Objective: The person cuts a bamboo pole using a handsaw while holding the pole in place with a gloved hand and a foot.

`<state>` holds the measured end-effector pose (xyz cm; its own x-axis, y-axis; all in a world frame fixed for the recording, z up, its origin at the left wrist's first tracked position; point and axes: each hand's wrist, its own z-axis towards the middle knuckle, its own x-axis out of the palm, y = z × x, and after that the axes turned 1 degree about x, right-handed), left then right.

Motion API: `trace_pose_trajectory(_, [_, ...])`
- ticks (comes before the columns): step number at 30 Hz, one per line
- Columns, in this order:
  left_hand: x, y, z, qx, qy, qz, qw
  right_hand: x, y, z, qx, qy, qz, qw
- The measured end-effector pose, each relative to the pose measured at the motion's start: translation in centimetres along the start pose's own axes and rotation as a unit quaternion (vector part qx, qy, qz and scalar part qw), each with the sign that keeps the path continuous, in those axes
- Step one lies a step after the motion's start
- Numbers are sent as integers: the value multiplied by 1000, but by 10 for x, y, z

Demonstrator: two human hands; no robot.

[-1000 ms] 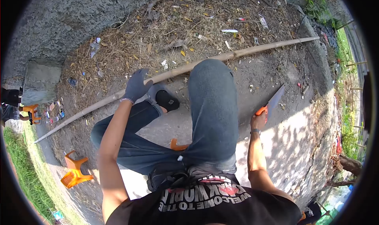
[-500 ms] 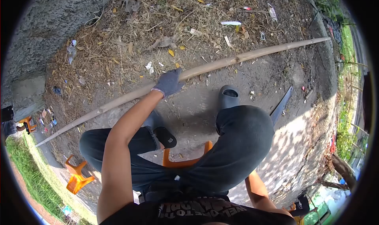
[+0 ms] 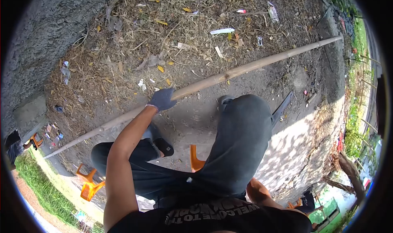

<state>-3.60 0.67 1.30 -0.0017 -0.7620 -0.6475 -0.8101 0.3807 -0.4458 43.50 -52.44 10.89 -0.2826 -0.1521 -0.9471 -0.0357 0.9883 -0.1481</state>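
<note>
A long bamboo pole (image 3: 262, 64) lies slantwise across the ground in front of me, thicker in the middle and thinning toward its far left end. My left hand (image 3: 162, 99), in a grey knit glove, grips it left of a dark node. My right forearm (image 3: 262, 192) shows low on the right, bare; the hand itself is hidden by my right thigh. Beyond my right knee (image 3: 245, 118) the blade of a handsaw (image 3: 282, 106) sticks out, its handle out of sight. I cannot tell whether my right hand touches it.
I sit on a low orange stool (image 3: 196, 159). An orange plastic chair (image 3: 88, 184) stands at left. A rough concrete wall (image 3: 45, 40) rises upper left, and a concrete curb (image 3: 331, 65) runs along the right. Dry leaves and litter cover the soil ahead. Other people appear at the edges.
The view has shifted, so the ground and pole sit further left. My right knee has moved forward and inward, covering most of that foot. My left hand stays on the pole.
</note>
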Motion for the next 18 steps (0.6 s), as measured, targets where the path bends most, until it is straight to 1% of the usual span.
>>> trace_pose_trajectory(2, [-8,-5,0,-6,-2,-8,1000,-18,-2,1,2,2,8,1000])
trace_pose_trajectory(4, [-7,-11,5,-44,21,5,999,-34,-4,10,-8,0,12,1000])
trace_pose_trajectory(5, [-1,-18,8,-50,13,-7,999,-44,-5,17,-18,0,13,1000])
trace_pose_trajectory(7, [3,-24,13,-55,-38,-34,997,-58,-4,32,-36,0,15,999])
trace_pose_trajectory(9, [-1,-45,27,-59,-57,-39,996,-64,-7,46,-46,1,26,999])
trace_pose_trajectory(11, [4,-65,39,-56,-66,-40,995,-69,-12,59,-56,2,34,998])
trace_pose_trajectory(13, [8,-83,57,-34,-113,-34,992,-74,-15,80,-73,0,43,996])
trace_pose_trajectory(15, [11,-103,62,-51,-113,-28,992,-78,-20,98,-90,1,56,994])
trace_pose_trajectory(18, [5,-112,74,-62,-125,-4,990,-65,-23,118,-112,9,83,990])
